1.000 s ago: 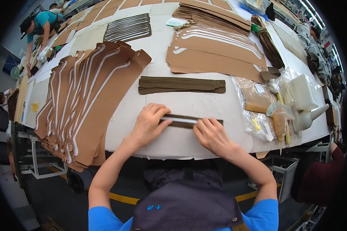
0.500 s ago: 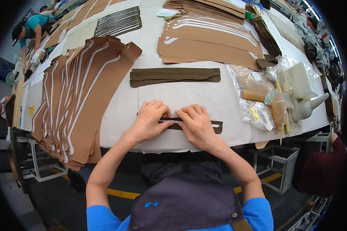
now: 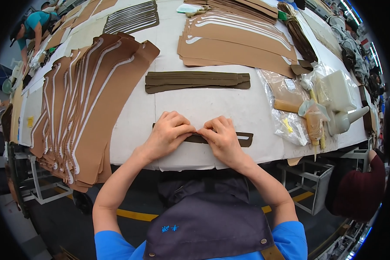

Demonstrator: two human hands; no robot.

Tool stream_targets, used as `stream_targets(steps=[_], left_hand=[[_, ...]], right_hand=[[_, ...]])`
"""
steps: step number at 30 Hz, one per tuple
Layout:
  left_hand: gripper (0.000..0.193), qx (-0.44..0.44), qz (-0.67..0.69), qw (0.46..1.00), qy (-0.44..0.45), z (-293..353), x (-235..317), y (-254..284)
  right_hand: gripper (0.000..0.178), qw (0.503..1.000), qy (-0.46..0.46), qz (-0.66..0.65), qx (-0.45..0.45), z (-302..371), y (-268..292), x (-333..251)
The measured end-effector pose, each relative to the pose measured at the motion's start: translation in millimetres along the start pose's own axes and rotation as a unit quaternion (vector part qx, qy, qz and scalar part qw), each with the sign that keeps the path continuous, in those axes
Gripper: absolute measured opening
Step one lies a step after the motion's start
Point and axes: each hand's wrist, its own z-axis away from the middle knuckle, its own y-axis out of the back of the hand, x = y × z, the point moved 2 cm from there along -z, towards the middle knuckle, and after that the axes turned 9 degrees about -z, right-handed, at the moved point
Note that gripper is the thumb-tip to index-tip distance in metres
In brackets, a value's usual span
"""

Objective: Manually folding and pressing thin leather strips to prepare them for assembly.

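Near the table's front edge lies a dark brown slotted strip, running left to right under both hands. My left hand is closed, thumb and fingertips pinched together at the middle of the strip. Beside it my right hand is also closed, its fingertips meeting those of the left at the strip's upper edge. The hands cover much of the strip; its right end with a pale slot shows past my right hand. Beyond them lies a stack of dark olive strips.
Brown panels with white curved lines fan out at left; more brown panels lie at the back. A dark slotted sheet is far left. Plastic bags and a white bottle stand right. Another person bends over far left.
My hands have come together: the left thumb has risen from the strip to meet the right fingertips. The whole view has shifted slightly.
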Motion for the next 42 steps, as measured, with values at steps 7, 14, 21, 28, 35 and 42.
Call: stream_targets(steps=[7, 14, 21, 28, 35, 42], left_hand=[[0.041, 0.047, -0.115, 0.984, -0.127, 9, -1, 3], [0.037, 0.021, -0.183, 0.974, -0.132, 33, -12, 31], [0.042, 0.017, -0.208, 0.975, -0.082, 58, -22, 50], [0.039, 0.065, -0.151, 0.986, -0.021, 63, -19, 50], [0.05, 0.091, -0.112, 0.989, 0.021, 51, 23, 27], [0.085, -0.047, -0.12, 0.991, 0.045, 52, 56, -11]], right_hand=[[0.034, 0.988, 0.132, 0.073, -0.03, 3, 8, -4], [0.041, 0.984, 0.133, 0.1, -0.067, 32, 53, 12], [0.051, 0.98, 0.052, 0.181, -0.071, 86, 116, 18], [0.051, 0.986, 0.045, 0.162, 0.002, 81, 115, -6], [0.051, 0.993, 0.064, 0.089, -0.045, 22, 27, -26], [0.087, 0.978, 0.007, 0.137, -0.156, 34, 1, -21]])
